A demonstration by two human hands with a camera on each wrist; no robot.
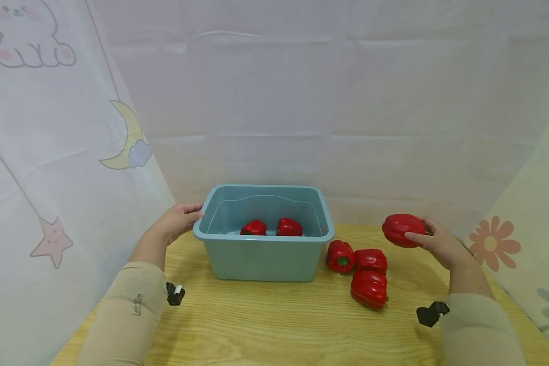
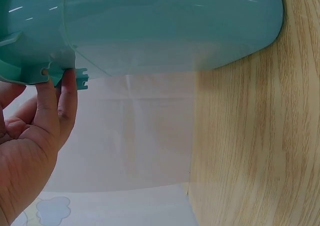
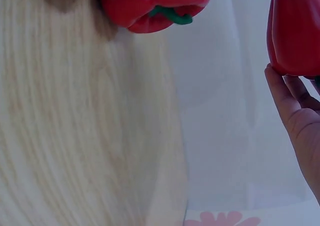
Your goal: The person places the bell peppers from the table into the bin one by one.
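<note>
The right hand (image 1: 439,244) grips a raised pepper (image 1: 402,229); the left hand (image 1: 178,219), fingers straight, steadies the bin (image 1: 265,254) at nine o'clock. Best released low inside.

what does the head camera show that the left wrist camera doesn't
Only the head view shows the right hand holding a red bell pepper off the table, three more peppers lying on the wooden table right of the bin, and two peppers inside it. Only the left wrist view shows the underside of the bin's rim, with fingertips against it. Both show the left hand at the rim of the teal plastic bin, the table and the white backdrop.
</note>
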